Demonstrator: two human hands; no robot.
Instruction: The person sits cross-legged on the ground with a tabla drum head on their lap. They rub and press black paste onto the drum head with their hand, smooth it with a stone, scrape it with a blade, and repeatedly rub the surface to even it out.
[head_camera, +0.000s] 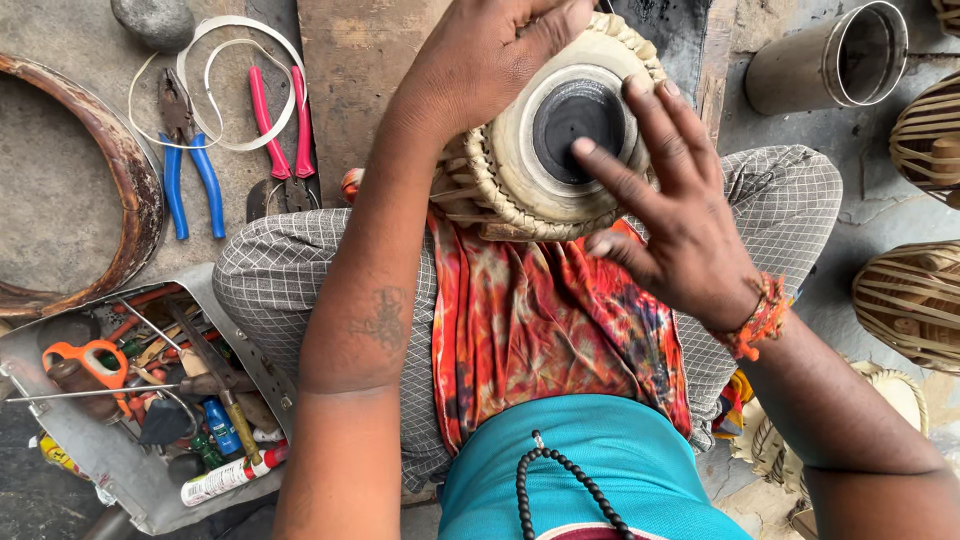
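A small drum (555, 130) with a pale skin, a black centre disc and a braided rim rests on the person's lap, over a red and orange tie-dyed cloth (545, 320), at about 12 o'clock from the body. The left hand (485, 60) lies over the drum's far edge at 11 o'clock, fingers curled around the rim in a steadying grip. The right hand (670, 215) is spread open with nothing in its grip; its fingertips (585, 150) touch the black disc and the pale skin beside it. An orange thread band (760, 320) circles the right wrist.

On the floor at 10 o'clock lie blue-handled pliers (185, 165) and red-handled pliers (280, 130), with a loop of white strap (240, 85) around them. At 8 o'clock a metal tray (110, 455) holds orange scissors (90, 360) and mixed tools. A metal cylinder (830, 60) lies at 1 o'clock, and strapped drum shells (910, 300) sit at 3 o'clock.
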